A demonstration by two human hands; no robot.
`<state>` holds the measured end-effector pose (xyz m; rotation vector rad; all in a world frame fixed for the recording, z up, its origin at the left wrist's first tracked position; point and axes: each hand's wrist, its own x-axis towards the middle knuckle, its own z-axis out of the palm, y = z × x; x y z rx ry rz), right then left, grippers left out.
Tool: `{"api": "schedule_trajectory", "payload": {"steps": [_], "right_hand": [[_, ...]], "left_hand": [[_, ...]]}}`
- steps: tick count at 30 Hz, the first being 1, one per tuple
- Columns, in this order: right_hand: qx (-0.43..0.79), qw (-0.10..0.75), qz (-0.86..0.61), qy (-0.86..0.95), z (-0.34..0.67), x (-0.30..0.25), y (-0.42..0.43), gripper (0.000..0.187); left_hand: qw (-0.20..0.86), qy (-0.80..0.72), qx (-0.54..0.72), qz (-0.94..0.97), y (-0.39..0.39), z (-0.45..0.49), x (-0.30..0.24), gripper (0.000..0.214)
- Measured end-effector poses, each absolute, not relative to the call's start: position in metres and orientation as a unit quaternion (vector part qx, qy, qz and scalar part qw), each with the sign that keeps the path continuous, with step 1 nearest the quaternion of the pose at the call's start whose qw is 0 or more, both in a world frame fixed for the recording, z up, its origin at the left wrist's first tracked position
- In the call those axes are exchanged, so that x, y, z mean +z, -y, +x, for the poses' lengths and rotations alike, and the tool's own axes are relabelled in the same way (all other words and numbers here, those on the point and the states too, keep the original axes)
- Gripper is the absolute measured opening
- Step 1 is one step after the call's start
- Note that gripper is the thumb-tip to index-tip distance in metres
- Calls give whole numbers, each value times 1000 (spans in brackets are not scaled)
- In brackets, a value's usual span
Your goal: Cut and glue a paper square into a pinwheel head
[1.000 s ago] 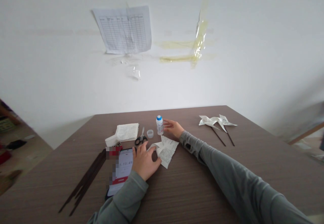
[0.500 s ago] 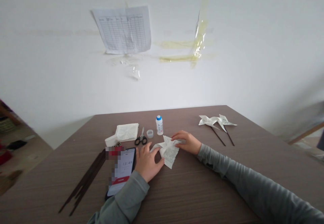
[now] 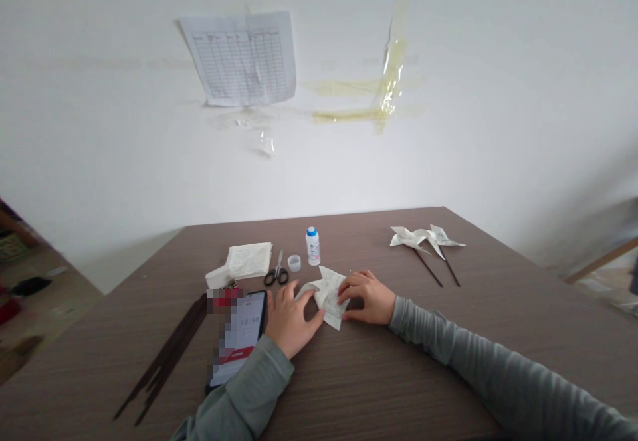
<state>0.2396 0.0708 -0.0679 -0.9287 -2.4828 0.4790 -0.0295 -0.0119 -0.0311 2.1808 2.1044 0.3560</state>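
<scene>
A partly folded sheet of printed white paper [image 3: 326, 289] lies on the brown table [image 3: 379, 374] between both hands. My left hand [image 3: 288, 321] presses on its left edge with curled fingers. My right hand [image 3: 365, 296] rests on its right side, fingertips bent down onto the paper. A small white glue bottle with a blue cap [image 3: 312, 246] stands just beyond the paper, with its clear cap [image 3: 294, 263] lying beside it.
Scissors [image 3: 277, 273] and a stack of paper sheets [image 3: 245, 261] lie at the back left. A phone [image 3: 240, 335] and a bundle of dark sticks [image 3: 169, 354] lie left of my left hand. Two finished paper pinwheels [image 3: 426, 242] lie at the back right.
My right hand left the glue bottle, came back toward me and settled on the right side of the folded paper. My left hand stayed on the paper.
</scene>
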Motion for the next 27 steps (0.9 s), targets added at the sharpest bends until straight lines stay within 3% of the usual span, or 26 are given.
{"api": "schedule_trajectory", "payload": {"steps": [14,20,27], "right_hand": [[112,228,-378,890,227,-62,-59,33],[107,231,-359,898,229,-67,-62,49],[132,248,-361,889,232,-68,-62,27]], "left_hand": [[57,-686,114,717,9,-32,-36,52],[47,-689,117,713,10,-29,-33,50],[45,-685,132,715,11,-29,-32,47]]}}
